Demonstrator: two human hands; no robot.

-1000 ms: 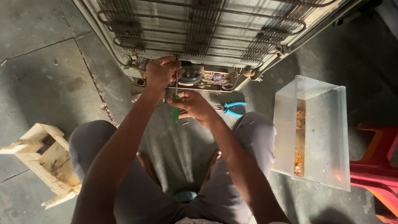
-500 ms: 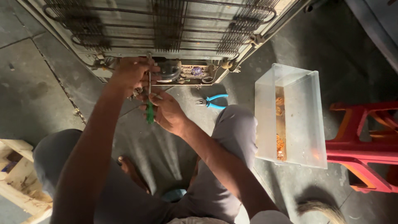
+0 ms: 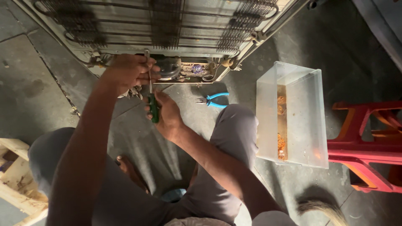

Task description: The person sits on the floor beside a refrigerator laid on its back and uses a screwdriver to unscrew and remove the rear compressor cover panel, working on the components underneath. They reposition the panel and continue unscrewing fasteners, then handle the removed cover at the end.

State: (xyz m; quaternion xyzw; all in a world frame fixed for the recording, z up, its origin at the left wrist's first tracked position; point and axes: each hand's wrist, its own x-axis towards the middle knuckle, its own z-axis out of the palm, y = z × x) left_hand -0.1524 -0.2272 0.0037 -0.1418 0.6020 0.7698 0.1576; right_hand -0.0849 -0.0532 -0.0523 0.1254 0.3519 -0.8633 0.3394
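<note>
- Person sits low on the concrete floor (image 3: 50,83), knees in grey trousers (image 3: 230,129) spread wide, one bare foot (image 3: 127,165) tucked between them.
- Wooden stool (image 3: 16,180) at near left edge, partly cut off.
- Tuft of brush bristles (image 3: 322,208) on floor at near right.
- Right hand (image 3: 167,115): grip wrapped tight around the green handle of a screwdriver (image 3: 153,108), shaft pointing up and away toward the appliance.
- Left hand (image 3: 127,71): farther out, at the top end of the screwdriver shaft, fingers curled and pressed against the lower edge of the refrigerator back (image 3: 167,25); whether that grip pinches the shaft or a part there, cannot tell, fingers hide it.
- Screwdriver sits between both hands, roughly upright in frame, tip hidden at left hand.
- Blue-handled pliers (image 3: 213,99) lie on floor just right of right hand, near the right knee, untouched.
- Clear plastic bin (image 3: 307,121) stands on its side right of the knee, rusty orange residue inside; well apart from hands.
- Red plastic stool (image 3: 368,146) just beyond bin at right edge, touching or nearly so.
- Farthest: refrigerator back with black condenser coils (image 3: 165,21), open compressor compartment (image 3: 190,70) at bottom with wiring and small parts, right beside left hand.
</note>
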